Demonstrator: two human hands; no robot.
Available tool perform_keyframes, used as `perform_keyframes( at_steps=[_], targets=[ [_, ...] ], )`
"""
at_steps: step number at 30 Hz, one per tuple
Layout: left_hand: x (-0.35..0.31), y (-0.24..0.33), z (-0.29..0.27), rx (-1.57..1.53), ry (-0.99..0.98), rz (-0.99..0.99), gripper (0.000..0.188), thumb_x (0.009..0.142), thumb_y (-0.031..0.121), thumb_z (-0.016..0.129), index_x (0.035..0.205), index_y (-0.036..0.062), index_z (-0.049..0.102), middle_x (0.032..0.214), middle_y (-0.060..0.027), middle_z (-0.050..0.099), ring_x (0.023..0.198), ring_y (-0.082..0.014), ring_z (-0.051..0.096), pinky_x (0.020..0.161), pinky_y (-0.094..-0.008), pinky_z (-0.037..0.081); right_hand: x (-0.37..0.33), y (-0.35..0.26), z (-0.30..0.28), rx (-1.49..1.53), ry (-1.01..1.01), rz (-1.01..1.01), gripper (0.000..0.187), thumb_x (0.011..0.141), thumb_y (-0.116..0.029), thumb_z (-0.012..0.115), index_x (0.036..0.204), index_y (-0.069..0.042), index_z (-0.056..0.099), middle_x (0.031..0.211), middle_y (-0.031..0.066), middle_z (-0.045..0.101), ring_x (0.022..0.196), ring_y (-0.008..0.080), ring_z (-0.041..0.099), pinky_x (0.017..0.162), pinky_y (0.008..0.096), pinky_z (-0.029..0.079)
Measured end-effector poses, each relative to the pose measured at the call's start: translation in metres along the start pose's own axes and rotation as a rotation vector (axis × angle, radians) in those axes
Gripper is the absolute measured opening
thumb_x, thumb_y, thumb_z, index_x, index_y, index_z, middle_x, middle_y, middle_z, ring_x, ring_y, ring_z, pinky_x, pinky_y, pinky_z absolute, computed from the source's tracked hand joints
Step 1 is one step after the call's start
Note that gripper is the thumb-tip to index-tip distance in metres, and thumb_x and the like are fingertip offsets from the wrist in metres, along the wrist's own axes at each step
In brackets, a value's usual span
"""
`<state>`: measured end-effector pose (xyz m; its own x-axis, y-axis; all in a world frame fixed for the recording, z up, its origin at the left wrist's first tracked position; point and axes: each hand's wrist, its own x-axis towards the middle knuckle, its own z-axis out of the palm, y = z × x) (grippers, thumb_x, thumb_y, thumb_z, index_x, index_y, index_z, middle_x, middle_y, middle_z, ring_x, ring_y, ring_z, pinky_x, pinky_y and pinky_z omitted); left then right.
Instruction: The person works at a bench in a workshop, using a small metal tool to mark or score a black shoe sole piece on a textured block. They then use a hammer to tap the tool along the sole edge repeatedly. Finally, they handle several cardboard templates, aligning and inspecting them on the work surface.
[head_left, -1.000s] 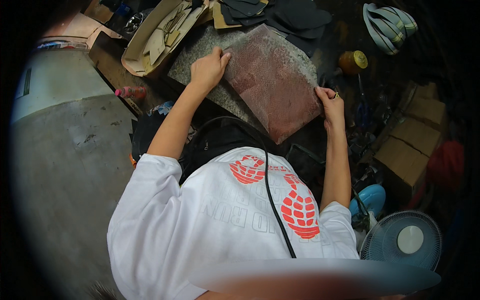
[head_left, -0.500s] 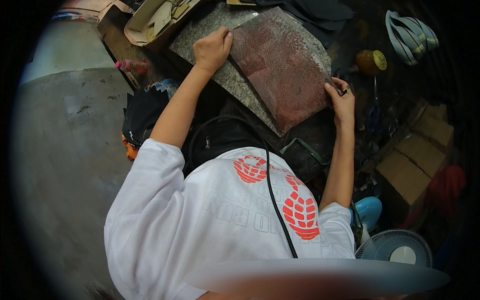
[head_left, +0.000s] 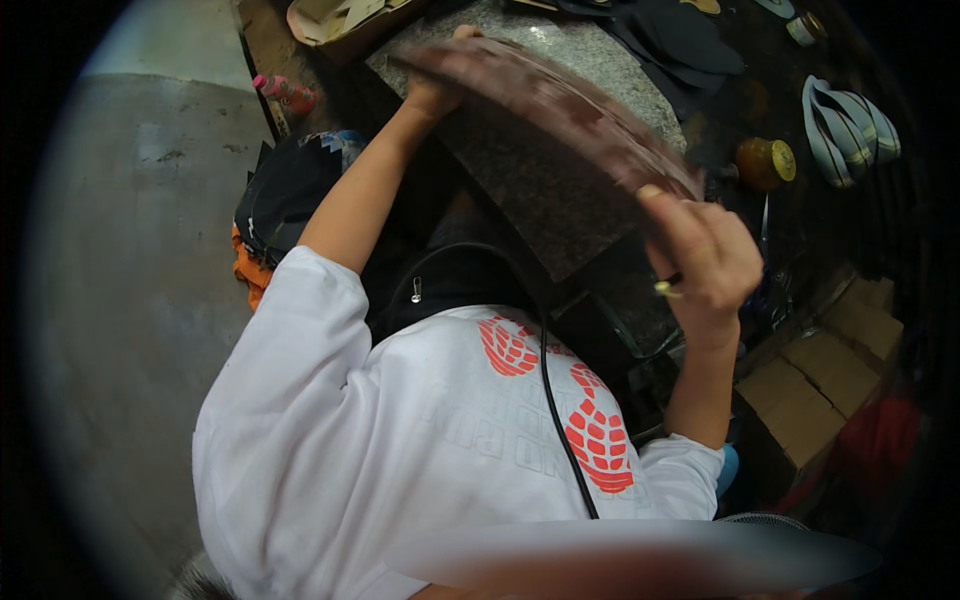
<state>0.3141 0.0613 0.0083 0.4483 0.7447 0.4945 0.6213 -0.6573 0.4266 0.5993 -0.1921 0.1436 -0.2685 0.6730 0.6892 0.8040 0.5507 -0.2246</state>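
Your two hands hold the reddish-brown textured sheet (head_left: 560,105) up above the speckled stone slab (head_left: 610,50), tilted nearly edge-on to the view, bowed along its length and blurred. Your left hand (head_left: 432,98) grips near its left end, partly hidden behind it; your right hand (head_left: 708,258) pinches the right end, thumb uppermost, over the slab's right edge. The slab's near corner points toward your waist. Black flat pieces (head_left: 685,55) lie by its far right edge, and an amber jar (head_left: 765,164) stands off its right edge, near a bundle of pale straps (head_left: 848,135). Beyond the slab's left corner sits a cardboard tray (head_left: 345,35) of cut pieces, with a pink bottle (head_left: 287,94) well to that corner's left.
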Motion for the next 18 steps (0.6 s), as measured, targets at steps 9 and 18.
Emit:
perform_keyframes(
  at_steps=[9, 18],
  targets=[
    [-0.008, -0.03, 0.013, 0.08, 0.111, 0.213, 0.039, 0.077, 0.029, 0.076, 0.111, 0.0152, 0.065, 0.102, -0.0064, 0.07, 0.091, -0.0287, 0.069, 0.074, -0.0358, 0.054, -0.042, -0.004, 0.033, -0.043, 0.034, -0.023, 0.04, 0.07, -0.004, 0.074, 0.107, -0.019, 0.074, 0.09, 0.0048, 0.063, 0.06, 0.0153, 0.057, 0.054, 0.0264, 0.044],
    [0.0, -0.016, 0.013, 0.185, 0.131, -0.121, 0.031, 0.1, 0.038, 0.048, 0.118, 0.0135, 0.055, 0.093, -0.0204, 0.068, 0.091, -0.0432, 0.066, 0.075, -0.0519, 0.051, -0.02, 0.017, 0.01, 0.167, 0.299, 0.312, 0.031, 0.085, -0.007, 0.076, 0.116, -0.003, 0.07, 0.105, 0.0082, 0.073, 0.091, 0.0164, 0.071, 0.079, 0.0289, 0.056]
  ],
)
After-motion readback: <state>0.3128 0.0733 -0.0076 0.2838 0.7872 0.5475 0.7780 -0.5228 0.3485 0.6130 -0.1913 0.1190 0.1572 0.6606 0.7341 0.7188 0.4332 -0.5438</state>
